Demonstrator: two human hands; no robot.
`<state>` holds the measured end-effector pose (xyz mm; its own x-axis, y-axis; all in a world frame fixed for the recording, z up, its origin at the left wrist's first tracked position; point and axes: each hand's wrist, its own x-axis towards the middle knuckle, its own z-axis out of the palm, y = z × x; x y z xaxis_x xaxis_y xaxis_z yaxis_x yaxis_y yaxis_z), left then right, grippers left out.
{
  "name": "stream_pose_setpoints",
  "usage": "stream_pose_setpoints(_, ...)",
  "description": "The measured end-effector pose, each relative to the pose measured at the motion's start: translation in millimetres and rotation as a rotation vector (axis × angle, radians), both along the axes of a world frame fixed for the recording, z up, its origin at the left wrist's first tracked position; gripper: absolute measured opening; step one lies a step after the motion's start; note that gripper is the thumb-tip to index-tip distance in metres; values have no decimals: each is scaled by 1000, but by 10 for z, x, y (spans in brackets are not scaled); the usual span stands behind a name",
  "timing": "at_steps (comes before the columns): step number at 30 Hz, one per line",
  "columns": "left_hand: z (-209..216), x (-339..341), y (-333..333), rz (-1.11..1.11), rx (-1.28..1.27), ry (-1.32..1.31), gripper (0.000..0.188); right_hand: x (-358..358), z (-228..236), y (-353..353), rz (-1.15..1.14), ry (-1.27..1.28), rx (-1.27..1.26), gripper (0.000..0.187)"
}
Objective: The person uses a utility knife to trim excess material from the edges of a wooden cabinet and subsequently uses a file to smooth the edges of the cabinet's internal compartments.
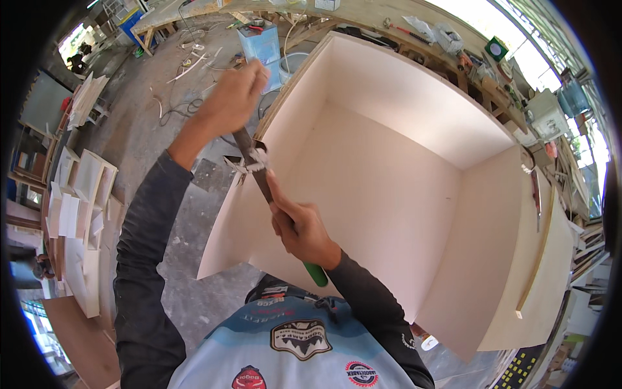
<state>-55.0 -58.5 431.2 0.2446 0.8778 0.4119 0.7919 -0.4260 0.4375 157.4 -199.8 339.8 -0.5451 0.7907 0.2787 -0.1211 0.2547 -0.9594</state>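
A dark, flat file [262, 185] with a green handle [316, 273] slants across the left edge of a large, open, pale box [382, 188]. My right hand [301, 230] is closed around the file just above its handle, with the index finger stretched along the blade. Over the file's far end, my left hand [233, 97] is curled closed; its palm hides that tip. Beside the blade, a torn whitish strip [256, 160] hangs at the box edge. The box lies with its open side facing up, its inner walls smooth and pale.
A light-blue can [259, 45] with tools on top stands beyond the box, near a bucket [295, 65]. A workbench [479, 71] holding tools runs along the back right. White wooden pieces [78, 207] are at left. A wooden strip [536, 259] lies on the box's right side.
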Motion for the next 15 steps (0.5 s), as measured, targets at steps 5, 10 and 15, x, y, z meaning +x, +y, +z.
stream_pose_setpoints(5, 130, -393, 27, 78, 123, 70, 30, -429, 48, 16, -40, 72, 140, 71)
stream_pose_setpoints(10, 102, -318, -163, 36, 100, -72, 32, -231, -5, -35, 1, 6, 155, 77)
stream_pose_setpoints(15, 22, -81, -230, -29, 48, -57, 29, -23, -151, -142, -20, -57, 185, 79)
